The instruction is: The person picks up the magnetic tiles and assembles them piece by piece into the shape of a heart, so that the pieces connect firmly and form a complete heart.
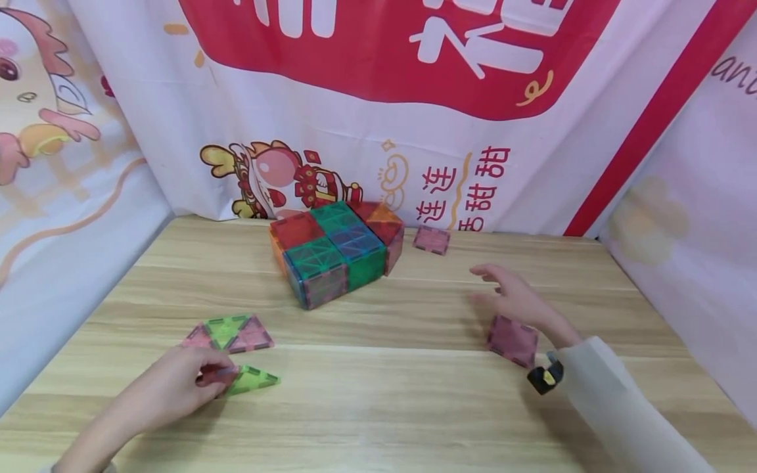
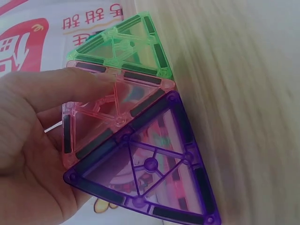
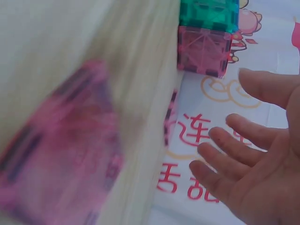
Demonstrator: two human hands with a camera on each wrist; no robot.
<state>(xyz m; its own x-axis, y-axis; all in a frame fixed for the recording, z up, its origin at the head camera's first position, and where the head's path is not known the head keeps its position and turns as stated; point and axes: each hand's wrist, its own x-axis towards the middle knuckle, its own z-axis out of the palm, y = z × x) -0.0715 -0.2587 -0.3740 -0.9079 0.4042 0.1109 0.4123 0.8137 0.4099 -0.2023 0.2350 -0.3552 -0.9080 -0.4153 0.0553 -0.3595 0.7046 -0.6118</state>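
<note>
My left hand (image 1: 171, 387) pinches a pink triangular magnetic tile (image 2: 98, 110) between thumb and fingers. Edge to edge with it sit a green triangle tile (image 2: 126, 44) and a purple triangle tile (image 2: 154, 164); the purple one does not show in the head view. Just beyond that hand, a row of pink and green triangle tiles (image 1: 225, 330) lies flat on the table. My right hand (image 3: 262, 154) hovers over the table with fingers extended and holds nothing. Below it lies a pink square tile (image 1: 513, 340), blurred in the right wrist view.
A block-shaped build of red, green, blue, orange and pink tiles (image 1: 331, 253) stands at the back of the wooden table (image 1: 378, 407). Right of it lies another pink tile (image 1: 432, 240). A printed white and red cloth (image 1: 367, 125) hangs behind the table.
</note>
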